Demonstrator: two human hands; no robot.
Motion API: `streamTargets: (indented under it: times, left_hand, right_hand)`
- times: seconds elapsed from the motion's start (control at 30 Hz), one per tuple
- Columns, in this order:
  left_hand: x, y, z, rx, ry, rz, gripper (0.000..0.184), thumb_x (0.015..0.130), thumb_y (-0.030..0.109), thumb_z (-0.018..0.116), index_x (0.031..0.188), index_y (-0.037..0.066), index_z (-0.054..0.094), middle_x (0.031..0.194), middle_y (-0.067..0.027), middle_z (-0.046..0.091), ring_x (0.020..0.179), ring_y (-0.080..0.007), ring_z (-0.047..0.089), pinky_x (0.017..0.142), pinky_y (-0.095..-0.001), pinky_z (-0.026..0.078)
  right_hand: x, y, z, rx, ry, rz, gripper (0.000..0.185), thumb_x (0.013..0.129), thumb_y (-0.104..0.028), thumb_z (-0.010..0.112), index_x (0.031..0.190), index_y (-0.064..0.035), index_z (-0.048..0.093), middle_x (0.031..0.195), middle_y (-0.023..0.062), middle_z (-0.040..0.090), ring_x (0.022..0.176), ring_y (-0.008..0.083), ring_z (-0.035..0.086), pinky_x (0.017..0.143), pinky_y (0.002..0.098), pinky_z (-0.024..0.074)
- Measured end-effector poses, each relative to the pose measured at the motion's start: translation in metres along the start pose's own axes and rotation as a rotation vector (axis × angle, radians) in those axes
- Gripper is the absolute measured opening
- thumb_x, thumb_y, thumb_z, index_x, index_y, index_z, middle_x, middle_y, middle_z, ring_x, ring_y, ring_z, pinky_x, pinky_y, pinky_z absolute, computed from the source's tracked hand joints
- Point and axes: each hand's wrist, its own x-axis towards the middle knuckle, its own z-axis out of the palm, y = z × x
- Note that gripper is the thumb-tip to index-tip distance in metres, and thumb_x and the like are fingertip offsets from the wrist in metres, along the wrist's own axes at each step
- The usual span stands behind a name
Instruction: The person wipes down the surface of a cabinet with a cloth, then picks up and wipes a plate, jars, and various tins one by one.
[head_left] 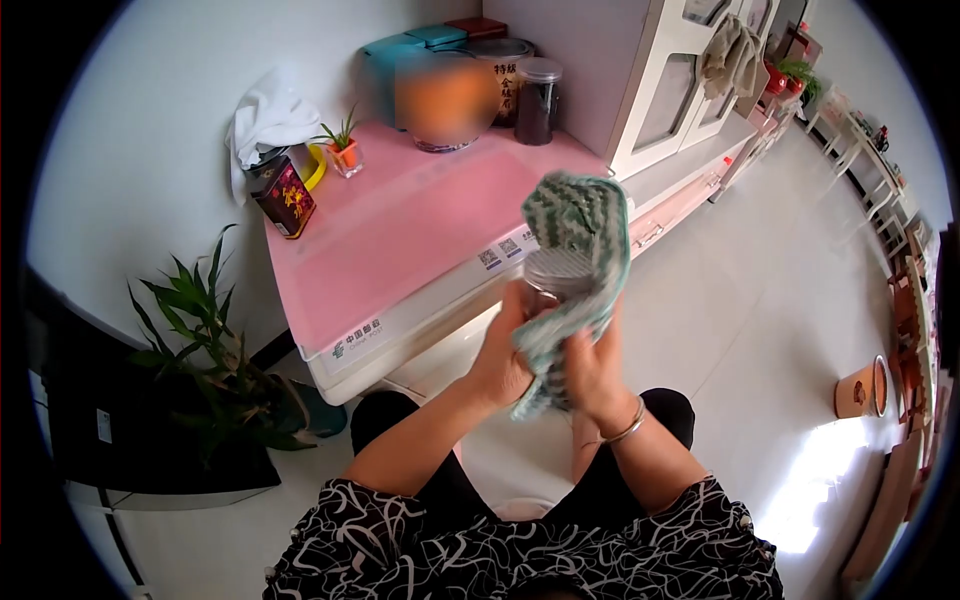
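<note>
A clear jar (556, 270) with a ridged, see-through top is held up in front of the pink-topped counter. My left hand (503, 352) is wrapped round its lower left side. Around the jar's right side and below it lies a green and white striped cloth (612, 225), its upper end bunched above the jar. My right hand (597, 370) grips this cloth against the jar, with a bracelet at the wrist. Part of the jar is hidden by the cloth and fingers.
On the pink counter (400, 240) stand a dark jar (539, 100), a blurred orange container (447, 100), teal canisters (385, 75), a small potted plant (345, 152), a dark box (285, 200) and a white cloth (270, 118). A leafy plant (205, 330) is at left.
</note>
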Motion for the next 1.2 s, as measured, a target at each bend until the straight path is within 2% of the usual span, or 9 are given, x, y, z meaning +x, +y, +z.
streamTargets:
  times: [0.07, 0.13, 0.23, 0.4, 0.6, 0.77, 0.93, 1.03, 1.2]
  left_hand:
    - [-0.004, -0.003, -0.001, 0.213, -0.093, -0.043, 0.037, 0.092, 0.025, 0.039, 0.121, 0.002, 0.035, 0.109, -0.0061, 0.048, 0.099, -0.0113, 0.046, 0.086, -0.0258, 0.036]
    - [-0.005, 0.000, 0.000, 0.036, -0.209, -0.254, 0.037, 0.094, 0.027, 0.034, 0.120, 0.001, 0.039, 0.109, -0.0046, 0.050, 0.099, -0.0103, 0.045, 0.086, -0.0240, 0.036]
    - [0.001, 0.003, 0.001, -0.411, -0.318, -0.655, 0.047, 0.094, 0.039, 0.027, 0.120, 0.003, 0.043, 0.105, -0.0048, 0.054, 0.091, -0.0106, 0.052, 0.079, -0.0255, 0.045]
    - [0.001, 0.001, 0.012, -0.748, -0.139, -0.826, 0.039, 0.093, 0.036, 0.037, 0.109, 0.004, 0.050, 0.093, -0.0036, 0.059, 0.075, -0.0081, 0.057, 0.066, -0.0220, 0.048]
    - [-0.003, -0.007, 0.014, -0.363, -0.152, -0.460, 0.037, 0.092, 0.037, 0.040, 0.095, 0.004, 0.055, 0.076, 0.0018, 0.052, 0.066, -0.0032, 0.045, 0.058, -0.0195, 0.038]
    - [-0.006, -0.005, 0.015, -0.112, 0.109, -0.058, 0.024, 0.088, 0.027, 0.051, 0.092, 0.003, 0.046, 0.077, 0.0003, 0.047, 0.071, -0.0048, 0.042, 0.063, -0.0214, 0.036]
    - [0.009, 0.029, -0.002, -0.091, 0.394, 0.396, 0.045, 0.088, 0.039, 0.047, 0.108, 0.000, 0.036, 0.094, -0.0042, 0.048, 0.082, -0.0100, 0.043, 0.075, -0.0253, 0.036]
    - [0.009, 0.031, -0.009, -0.088, 0.422, 0.465, 0.061, 0.086, 0.046, 0.047, 0.118, -0.002, 0.029, 0.107, -0.0091, 0.045, 0.095, -0.0140, 0.043, 0.086, -0.0284, 0.034]
    - [-0.001, 0.019, -0.016, 0.027, 0.220, 0.431, 0.075, 0.078, 0.037, 0.064, 0.125, -0.001, 0.019, 0.113, -0.0112, 0.045, 0.099, -0.0166, 0.048, 0.085, -0.0295, 0.040]
  right_hand:
    - [0.016, -0.018, -0.011, 0.228, -0.005, 0.234, 0.043, 0.089, -0.020, 0.046, 0.124, 0.0012, 0.031, 0.114, 0.0086, 0.044, 0.102, 0.0134, 0.043, 0.086, 0.0274, 0.0376]
    - [0.021, -0.025, -0.023, 0.336, 0.053, 0.320, 0.027, 0.088, -0.016, 0.048, 0.109, 0.0012, 0.048, 0.095, 0.0040, 0.057, 0.081, 0.0077, 0.053, 0.071, 0.0208, 0.0437]
    - [0.029, -0.034, -0.044, 0.397, -0.121, 0.473, 0.022, 0.078, -0.013, 0.053, 0.091, 0.0031, 0.059, 0.080, 0.0037, 0.061, 0.069, 0.0084, 0.056, 0.062, 0.0208, 0.0454]
    - [0.031, -0.037, -0.056, 0.177, -0.316, 0.423, 0.027, 0.078, -0.016, 0.054, 0.093, 0.0054, 0.058, 0.081, 0.0034, 0.060, 0.072, 0.0088, 0.053, 0.064, 0.0219, 0.0435]
    - [0.015, -0.031, -0.039, -0.188, 0.001, -0.013, 0.023, 0.083, -0.010, 0.045, 0.099, 0.0044, 0.051, 0.087, 0.0076, 0.057, 0.078, 0.0123, 0.050, 0.070, 0.0242, 0.0418]
    - [-0.001, -0.023, -0.010, 0.098, 0.121, -0.096, 0.023, 0.091, -0.014, 0.040, 0.103, 0.0029, 0.050, 0.095, 0.0055, 0.056, 0.083, 0.0098, 0.049, 0.073, 0.0238, 0.0405]
    - [-0.014, -0.011, 0.011, 0.201, -0.123, 0.169, 0.030, 0.093, -0.018, 0.040, 0.112, 0.0044, 0.046, 0.100, 0.0053, 0.054, 0.091, 0.0110, 0.047, 0.080, 0.0246, 0.0389]
    - [-0.011, -0.006, 0.026, 0.596, -0.056, 0.553, 0.040, 0.095, -0.034, 0.032, 0.096, 0.0001, 0.051, 0.088, 0.0013, 0.054, 0.077, 0.0070, 0.047, 0.069, 0.0212, 0.0396]
    - [0.005, -0.016, 0.022, 0.569, -0.011, 0.770, 0.050, 0.089, -0.049, 0.040, 0.091, -0.0009, 0.055, 0.071, 0.0058, 0.056, 0.058, 0.0124, 0.054, 0.053, 0.0243, 0.0450]
